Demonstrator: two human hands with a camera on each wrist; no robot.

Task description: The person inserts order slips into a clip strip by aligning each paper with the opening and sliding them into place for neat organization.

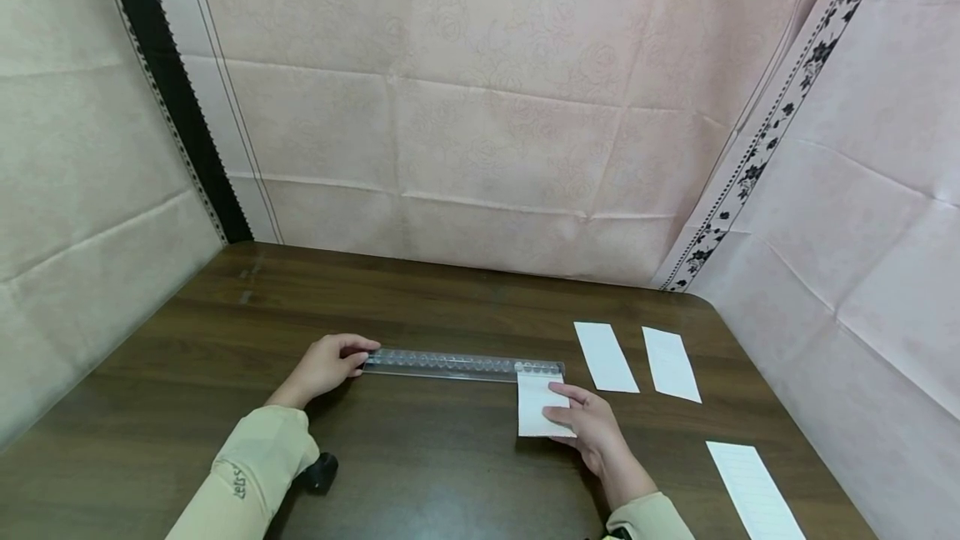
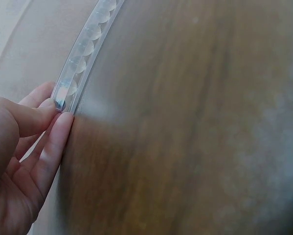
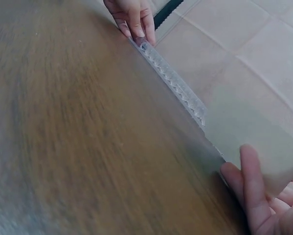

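A long clear plastic strip (image 1: 450,363) with a row of round shapes along it lies crosswise in front of the person, and looks like a ruler. My left hand (image 1: 332,363) pinches its left end between thumb and fingers; the left wrist view shows the thumb on top of that end (image 2: 63,93). My right hand (image 1: 588,423) holds a small white paper slip (image 1: 536,407) by its right side, thumb and fingers on opposite faces. The slip's top edge meets the right end of the strip. In the right wrist view the slip (image 3: 254,142) appears pale behind the fingers.
Two white paper slips (image 1: 606,357) lie on the brown wooden table (image 1: 420,473) to the right of the strip, beyond the right hand. A longer slip (image 1: 753,490) is nearer the right front. Pale cloth (image 1: 450,123) hangs around the table's back and sides.
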